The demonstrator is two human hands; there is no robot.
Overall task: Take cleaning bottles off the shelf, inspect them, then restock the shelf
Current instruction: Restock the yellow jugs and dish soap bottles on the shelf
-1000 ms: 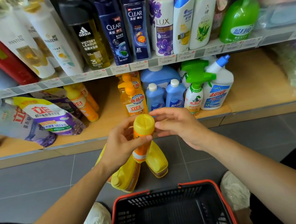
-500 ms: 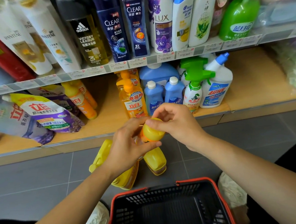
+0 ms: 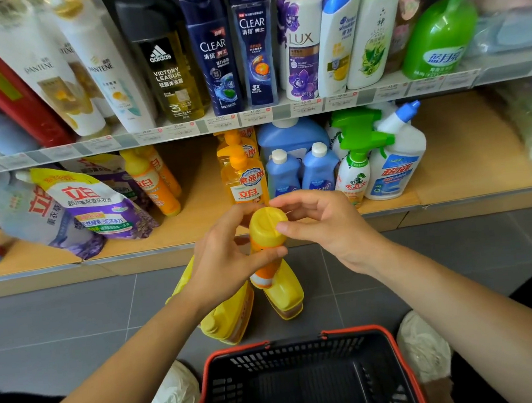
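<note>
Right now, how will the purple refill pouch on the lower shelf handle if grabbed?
Probably floppy: the purple refill pouch lies slumped on the lower shelf. Its bulging body suggests it's full, so likely heavy and saggy. Glossy film may be slippery.

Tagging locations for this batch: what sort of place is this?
Most likely a small shop or supermarket aisle: price labels line the shelf edge, branded shampoo bottles stand in a row, and a shopping basket sits on the floor.
</note>
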